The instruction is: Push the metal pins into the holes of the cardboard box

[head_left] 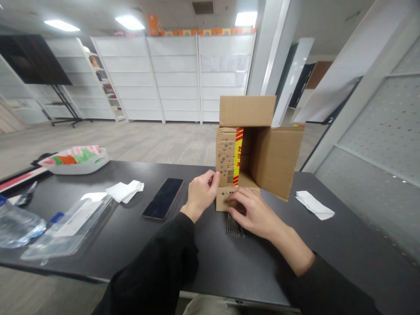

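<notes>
A cardboard box [267, 162] stands on the dark table with its flaps spread open. Its left flap [226, 153] carries yellow-and-red tape and many round grey nail heads. More heads show on the lower flap [221, 203]. My left hand [202, 190] is closed, thumb and fingertips together against the left edge of the box; what they grip, if anything, is hidden. Over the lower flap hovers or rests my right hand [251, 210], fingers bent, thumb apart, with nothing visible between them. Several long nails [233, 226] lie side by side just below that flap, partly covered by this hand.
Left of my hands lie a phone [163, 199], folded tissues [124, 191], a clear plastic case [74, 227] and a water bottle [19, 225]. A white basket [103, 161] sits at the far left edge. Another tissue [315, 204] is on the right.
</notes>
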Demonstrator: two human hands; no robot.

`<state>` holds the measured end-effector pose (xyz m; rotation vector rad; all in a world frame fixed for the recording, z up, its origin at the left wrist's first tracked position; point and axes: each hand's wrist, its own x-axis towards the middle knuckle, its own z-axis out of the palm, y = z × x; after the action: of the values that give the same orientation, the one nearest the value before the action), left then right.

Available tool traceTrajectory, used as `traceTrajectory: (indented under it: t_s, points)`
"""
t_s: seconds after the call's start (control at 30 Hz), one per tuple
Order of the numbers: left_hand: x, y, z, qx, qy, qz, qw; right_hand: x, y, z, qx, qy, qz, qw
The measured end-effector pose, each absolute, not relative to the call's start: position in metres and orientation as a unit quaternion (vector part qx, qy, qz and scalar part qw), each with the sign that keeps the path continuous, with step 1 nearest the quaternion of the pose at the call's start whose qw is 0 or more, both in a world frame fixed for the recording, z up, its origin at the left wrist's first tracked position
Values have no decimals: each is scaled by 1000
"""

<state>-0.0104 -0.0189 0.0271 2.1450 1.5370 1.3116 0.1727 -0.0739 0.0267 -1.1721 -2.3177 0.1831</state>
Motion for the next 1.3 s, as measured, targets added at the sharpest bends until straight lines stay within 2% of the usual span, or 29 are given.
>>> traceTrajectory:
  t_s: [0.23, 0.5, 1.3]
  points:
    - [-11, -19, 27, 724, 520, 443, 94, 177, -87, 33, -415, -878, 128, 201]
    - [-11, -19, 27, 725, 524, 436, 95, 170, -93, 28, -421, -886, 124, 152]
    - [-7, -20, 25, 727, 522, 430, 114, 158, -93, 25, -419, -883, 97, 187]
